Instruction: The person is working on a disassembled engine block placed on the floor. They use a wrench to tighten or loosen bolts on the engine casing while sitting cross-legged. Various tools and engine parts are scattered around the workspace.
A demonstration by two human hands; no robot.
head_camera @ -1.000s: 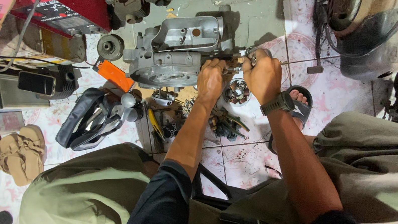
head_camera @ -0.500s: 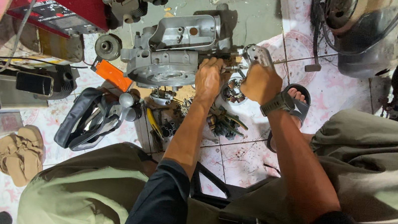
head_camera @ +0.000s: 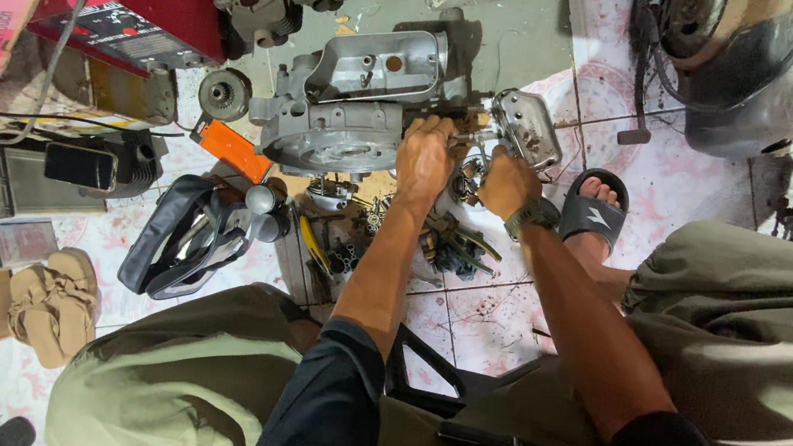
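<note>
Both hands shifted closer against engine case (head_camera: 350, 111) edge

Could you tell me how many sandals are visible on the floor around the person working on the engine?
3: a black sandal on the person's foot beside the right hand, and a tan pair lying together at lower left. Others may be hidden under the legs.

Both arms extended forward, left hand (head_camera: 424, 161) palm-down, fingers curled; right hand (head_camera: 507, 183) close beside, fingers closed.
</note>
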